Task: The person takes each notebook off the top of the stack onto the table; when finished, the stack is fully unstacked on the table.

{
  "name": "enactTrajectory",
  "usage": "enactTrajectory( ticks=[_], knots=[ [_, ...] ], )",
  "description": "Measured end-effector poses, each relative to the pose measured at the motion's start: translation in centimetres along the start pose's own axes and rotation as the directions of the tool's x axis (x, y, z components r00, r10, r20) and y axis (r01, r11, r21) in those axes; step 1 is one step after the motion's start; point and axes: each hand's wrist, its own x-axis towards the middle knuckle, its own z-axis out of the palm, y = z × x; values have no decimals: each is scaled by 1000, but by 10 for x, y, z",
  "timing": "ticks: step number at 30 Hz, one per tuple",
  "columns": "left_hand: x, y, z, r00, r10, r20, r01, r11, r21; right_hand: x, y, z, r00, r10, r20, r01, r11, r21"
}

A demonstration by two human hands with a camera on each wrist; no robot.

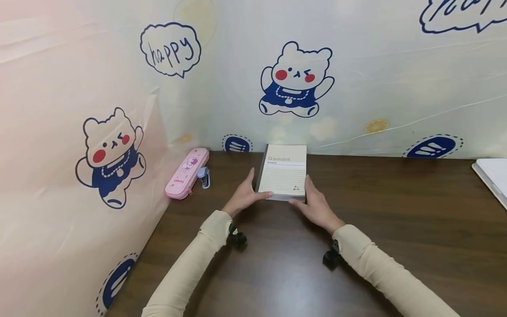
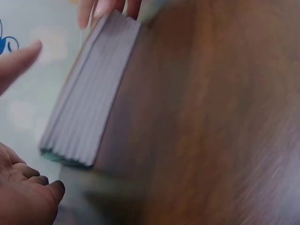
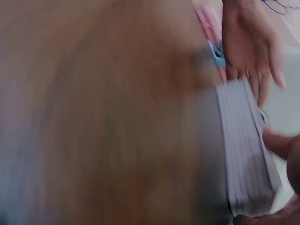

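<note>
A neat stack of notebooks [image 1: 283, 174] lies on the table by the back wall, the top cover cream with "Gambit" printed on it. Its layered page edges [image 2: 91, 89] face the left wrist camera, which is blurred. On the left of the stack is my left hand [image 1: 246, 196], fingers fairly straight and the thumb stretched over the near left corner; the left wrist view shows it apart from the stack. My right hand [image 1: 317, 204] holds the right end, its thumb [image 3: 277, 143] against the stack and its fingers round the corner, partly hidden.
A pink pencil case [image 1: 187, 174] lies at the left by the wall cloth, with a small blue-capped item [image 1: 204, 177] beside it. A white notebook-like object [image 1: 493, 176] is cut off at the right edge. Printed cloth [image 1: 356, 88] rises behind the brown table [image 1: 396, 211].
</note>
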Motion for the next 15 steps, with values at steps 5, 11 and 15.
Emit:
enactTrajectory(
  ticks=[5,11,15],
  knots=[
    [3,-4,17,997,78,-7,-78,997,12,3,-5,16,997,-4,-72,0,999,-49],
    [7,-5,21,991,124,-45,-122,991,53,6,-6,18,996,36,-87,-41,998,-54],
    [6,-9,22,990,131,-52,-130,991,34,6,-6,20,995,69,-70,-71,997,-30]
  ],
)
